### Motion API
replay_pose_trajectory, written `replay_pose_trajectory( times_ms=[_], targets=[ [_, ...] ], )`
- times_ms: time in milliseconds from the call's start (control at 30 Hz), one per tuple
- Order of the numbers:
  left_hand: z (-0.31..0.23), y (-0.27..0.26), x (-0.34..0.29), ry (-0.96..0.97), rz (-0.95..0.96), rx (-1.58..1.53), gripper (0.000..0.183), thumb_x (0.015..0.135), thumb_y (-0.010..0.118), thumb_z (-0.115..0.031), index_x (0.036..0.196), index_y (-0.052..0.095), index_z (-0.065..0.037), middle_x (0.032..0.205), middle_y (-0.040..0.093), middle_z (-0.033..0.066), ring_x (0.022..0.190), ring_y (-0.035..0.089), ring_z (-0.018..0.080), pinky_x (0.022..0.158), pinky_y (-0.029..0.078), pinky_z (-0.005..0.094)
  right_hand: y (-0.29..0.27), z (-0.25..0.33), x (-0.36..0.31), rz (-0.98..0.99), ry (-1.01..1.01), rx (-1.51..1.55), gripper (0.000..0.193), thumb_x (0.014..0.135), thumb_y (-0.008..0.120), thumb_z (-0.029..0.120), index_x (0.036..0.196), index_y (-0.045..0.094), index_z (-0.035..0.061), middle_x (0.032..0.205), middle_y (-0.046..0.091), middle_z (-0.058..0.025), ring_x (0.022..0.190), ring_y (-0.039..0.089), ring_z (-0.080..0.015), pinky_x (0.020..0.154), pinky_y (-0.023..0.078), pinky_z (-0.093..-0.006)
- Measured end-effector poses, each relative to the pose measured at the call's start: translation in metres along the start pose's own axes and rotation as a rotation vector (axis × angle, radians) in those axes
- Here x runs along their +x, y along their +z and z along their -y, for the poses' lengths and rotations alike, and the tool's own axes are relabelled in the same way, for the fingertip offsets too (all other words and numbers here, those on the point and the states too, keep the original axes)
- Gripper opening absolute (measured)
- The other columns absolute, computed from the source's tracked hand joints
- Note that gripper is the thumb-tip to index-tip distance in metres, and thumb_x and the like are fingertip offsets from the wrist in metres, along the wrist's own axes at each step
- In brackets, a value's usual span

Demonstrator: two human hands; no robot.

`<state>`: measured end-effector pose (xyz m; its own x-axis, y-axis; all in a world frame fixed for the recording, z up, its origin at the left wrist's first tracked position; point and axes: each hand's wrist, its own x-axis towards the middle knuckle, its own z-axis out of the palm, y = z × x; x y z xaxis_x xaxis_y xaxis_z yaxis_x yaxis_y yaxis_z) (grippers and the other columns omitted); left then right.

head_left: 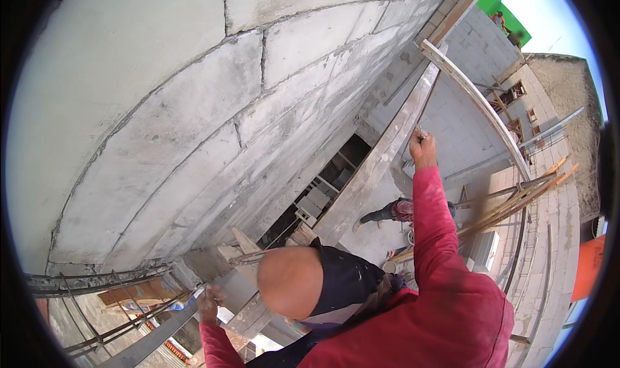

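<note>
My right hand (423, 150), at the end of a stretched red-sleeved arm, is closed in a pinch beside a long plaster-smeared board (381, 164). A thin dark line, apparently a cord (426, 98), runs from the pinch along the board's edge. Lower left, my left hand (208, 303) has curled fingers at the upper end of a long grey bar (158, 334); what it grips is too small to make out. Between my arms is a smooth tan rounded shape, apparently my bent knee (290, 281), coming out of dark cloth (345, 279).
A pale block wall (187, 103) fills the left. A curved-looking pale beam (481, 106) crosses at upper right, above bundled wooden poles (516, 206). Far below, a person (394, 211) stands on the floor. Steel rebar (97, 336) sticks out at lower left.
</note>
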<state>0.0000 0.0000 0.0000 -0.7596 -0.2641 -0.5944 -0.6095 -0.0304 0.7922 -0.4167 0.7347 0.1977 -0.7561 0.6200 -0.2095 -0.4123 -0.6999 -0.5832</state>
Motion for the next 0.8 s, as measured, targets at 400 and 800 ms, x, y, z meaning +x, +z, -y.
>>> replay_pose_trajectory(
  times_ms=[400,800],
  targets=[
    [-0.036,-0.002,-0.01,0.064,0.231,0.398,0.066,0.111,0.038,-0.055,0.117,0.072,0.001,0.092,0.079,0.0115,0.07,0.072,0.0199,0.066,0.058,0.0337,0.273,0.008,-0.248,1.257,-0.028,0.166,0.029,0.115,0.043,0.021,0.088,0.035,0.0137,0.076,0.032,0.0019,0.062,0.035,-0.007,0.062,0.042,-0.0215],
    [-0.101,0.004,-0.112,0.524,0.112,0.798,0.048,0.11,0.038,-0.037,0.096,0.07,-0.003,0.08,0.078,0.0026,0.079,0.072,0.0278,0.083,0.056,0.0427,0.307,-0.091,-0.456,1.193,-0.163,0.013,0.054,0.109,0.057,0.039,0.145,0.045,0.0003,0.081,0.037,-0.0034,0.066,0.037,-0.0135,0.059,0.032,-0.0282]
  ],
)
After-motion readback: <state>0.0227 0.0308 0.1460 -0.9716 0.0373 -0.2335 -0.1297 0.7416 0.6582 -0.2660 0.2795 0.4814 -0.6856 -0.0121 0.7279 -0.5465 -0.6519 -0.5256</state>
